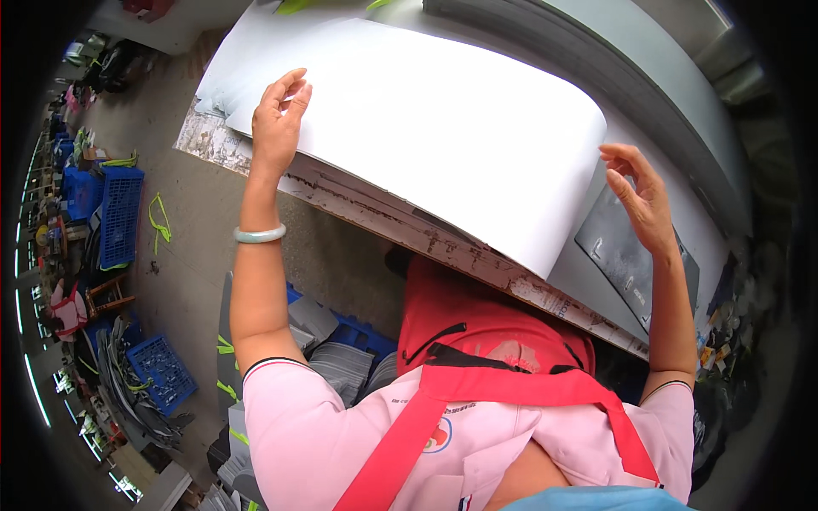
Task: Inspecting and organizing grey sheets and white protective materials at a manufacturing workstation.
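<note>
A large white sheet [426, 128] spreads across the worktable, its right end rounded and curving up from the surface. My left hand [279, 123] is over the left part of the sheet, fingers loosely bent and thumb apart, with nothing visible in it. Close beside the curved right end is my right hand [639, 192], fingers bent and thumb apart. Its fingertips come near the sheet's edge; whether they touch it I cannot tell. A dark grey flat panel [635, 255] lies on the table below my right hand.
The worn table edge [545, 298] runs in front of my body. A long grey raised piece [613, 77] borders the far side. At left on the floor are blue crates [122, 217] and a lime-green strap [159, 223]. Stacked grey sheets [341, 370] stand by my left side.
</note>
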Demonstrator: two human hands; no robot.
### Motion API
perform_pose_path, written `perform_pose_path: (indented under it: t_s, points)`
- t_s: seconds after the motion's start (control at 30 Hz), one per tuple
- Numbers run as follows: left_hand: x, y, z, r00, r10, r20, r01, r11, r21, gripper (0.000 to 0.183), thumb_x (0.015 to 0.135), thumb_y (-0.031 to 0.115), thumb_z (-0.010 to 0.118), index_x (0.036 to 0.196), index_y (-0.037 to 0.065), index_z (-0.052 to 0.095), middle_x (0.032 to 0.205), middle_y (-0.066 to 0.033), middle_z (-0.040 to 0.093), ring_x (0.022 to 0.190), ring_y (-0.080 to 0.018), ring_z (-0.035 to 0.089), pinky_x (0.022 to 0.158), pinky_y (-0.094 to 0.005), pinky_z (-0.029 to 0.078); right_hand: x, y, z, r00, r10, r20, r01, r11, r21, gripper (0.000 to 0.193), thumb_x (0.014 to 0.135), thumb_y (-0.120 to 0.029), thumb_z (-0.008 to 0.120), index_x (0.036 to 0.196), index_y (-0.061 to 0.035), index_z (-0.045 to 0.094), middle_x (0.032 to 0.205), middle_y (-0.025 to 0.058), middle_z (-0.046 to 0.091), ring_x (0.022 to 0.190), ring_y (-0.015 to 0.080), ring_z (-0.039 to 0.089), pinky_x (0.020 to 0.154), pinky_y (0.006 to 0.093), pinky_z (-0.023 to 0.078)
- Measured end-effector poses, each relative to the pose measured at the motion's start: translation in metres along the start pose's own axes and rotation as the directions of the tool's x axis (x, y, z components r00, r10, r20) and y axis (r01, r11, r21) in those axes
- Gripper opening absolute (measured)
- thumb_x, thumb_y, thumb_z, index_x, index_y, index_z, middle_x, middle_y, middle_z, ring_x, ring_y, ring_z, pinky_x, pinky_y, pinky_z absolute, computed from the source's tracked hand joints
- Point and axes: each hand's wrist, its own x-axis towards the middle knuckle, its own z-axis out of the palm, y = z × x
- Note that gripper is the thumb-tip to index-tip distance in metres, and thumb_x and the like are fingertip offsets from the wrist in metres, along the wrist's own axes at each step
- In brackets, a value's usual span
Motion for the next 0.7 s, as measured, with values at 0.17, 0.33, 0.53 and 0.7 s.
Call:
perform_pose_path:
  t_s: [0.17,0.33,0.53,0.7]
  points:
    - [0.016,0.004,0.022,0.954,0.022,0.299,-0.063,0.990,0.128,0.034,0.098,0.021,0.062,0.128,0.006,0.064,0.125,-0.0111,0.063,0.118,-0.0215,0.059,0.102,-0.0329,0.044,0.078,-0.008,0.017,0.984,-0.116,-0.132,0.061,0.930,-0.362,0.038,0.096,-0.035,0.065,0.128,-0.0155,0.063,0.132,0.0070,0.058,0.120,0.0226,0.053,0.105,0.0370,0.041]
    - [0.008,-0.020,0.016,0.951,0.081,0.298,-0.113,0.989,0.091,0.031,0.095,0.019,0.062,0.121,0.001,0.065,0.125,-0.0147,0.059,0.117,-0.0295,0.057,0.102,-0.0382,0.045,0.092,-0.008,0.047,0.986,-0.101,-0.130,0.000,0.789,-0.615,0.044,0.096,-0.037,0.063,0.136,-0.0201,0.059,0.146,0.0085,0.050,0.139,0.0300,0.041,0.115,0.0439,0.031]
    - [0.002,-0.010,-0.006,0.899,0.118,0.421,-0.168,0.982,0.082,0.031,0.094,0.017,0.063,0.121,0.001,0.065,0.126,-0.0173,0.058,0.117,-0.0330,0.057,0.101,-0.0396,0.045,0.041,-0.032,0.110,0.955,-0.044,-0.293,-0.157,0.764,-0.626,0.049,0.095,-0.038,0.063,0.141,-0.0219,0.055,0.151,0.0063,0.044,0.144,0.0281,0.034,0.117,0.0432,0.026]
    - [-0.001,-0.023,-0.014,0.810,0.173,0.560,-0.287,0.950,0.122,0.044,0.097,0.026,0.061,0.136,0.005,0.056,0.145,-0.0177,0.047,0.133,-0.0331,0.046,0.112,-0.0440,0.032,0.034,-0.047,0.133,0.966,0.158,-0.207,-0.259,0.650,-0.714,0.058,0.098,-0.050,0.052,0.149,-0.0251,0.044,0.160,0.0044,0.032,0.151,0.0253,0.020,0.122,0.0426,0.016]
